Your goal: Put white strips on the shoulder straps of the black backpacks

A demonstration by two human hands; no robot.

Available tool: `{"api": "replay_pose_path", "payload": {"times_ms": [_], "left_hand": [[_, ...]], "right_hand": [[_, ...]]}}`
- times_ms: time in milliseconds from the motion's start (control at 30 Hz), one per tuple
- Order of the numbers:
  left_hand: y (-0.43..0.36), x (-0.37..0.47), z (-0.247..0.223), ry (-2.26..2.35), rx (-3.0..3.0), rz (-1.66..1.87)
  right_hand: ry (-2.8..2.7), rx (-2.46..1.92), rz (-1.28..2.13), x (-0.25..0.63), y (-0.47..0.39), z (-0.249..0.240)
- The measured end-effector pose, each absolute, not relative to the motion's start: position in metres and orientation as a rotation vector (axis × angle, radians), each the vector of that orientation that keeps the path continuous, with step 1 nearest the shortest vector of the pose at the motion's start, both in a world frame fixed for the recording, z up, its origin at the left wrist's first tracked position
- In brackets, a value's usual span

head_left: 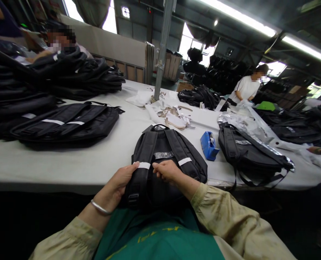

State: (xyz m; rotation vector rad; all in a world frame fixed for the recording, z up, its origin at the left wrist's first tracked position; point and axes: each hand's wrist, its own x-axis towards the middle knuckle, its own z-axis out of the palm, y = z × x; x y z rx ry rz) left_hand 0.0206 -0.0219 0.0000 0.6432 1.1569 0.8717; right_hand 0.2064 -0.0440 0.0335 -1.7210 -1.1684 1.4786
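A black backpack (pixel 164 144) lies in front of me at the table's near edge, its shoulder straps facing up and its top pointing away. A white band (pixel 143 165) crosses the left strap, and another white band (pixel 184 161) crosses the right one. My left hand (pixel 119 180) is closed on the outer side of the left strap, thumb at the band's end. Fingers pinched, my right hand (pixel 167 170) is at that strap's inner edge, beside the band's other end. A silvery patch (pixel 163 155) shows between the straps. Just right of the backpack stands a blue tape dispenser (pixel 209 146).
Another black backpack (pixel 249 151) lies to the right, its straps hanging over the edge. Stacked backpacks (pixel 68 76) rise at the left behind a flat one (pixel 68 122). Scraps (pixel 174 115) surround a metal post (pixel 163 50). One co-worker (pixel 245 88) stands far right; others are far left.
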Motion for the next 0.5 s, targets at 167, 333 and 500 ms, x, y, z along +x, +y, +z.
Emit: {"api": "replay_pose_path", "payload": {"times_ms": [167, 333, 500], "left_hand": [[-0.029, 0.019, 0.013, 1.133, 0.584, 0.802], [-0.071, 0.005, 0.009, 1.018, 0.547, 0.669], [-0.107, 0.002, 0.003, 1.134, 0.411, 0.734]], "right_hand": [[-1.058, -1.737, 1.645, 0.179, -0.029, 0.029], [-0.989, -1.639, 1.578, 0.172, -0.028, 0.020], [-1.032, -1.587, 1.672, 0.175, -0.039, 0.015]]}}
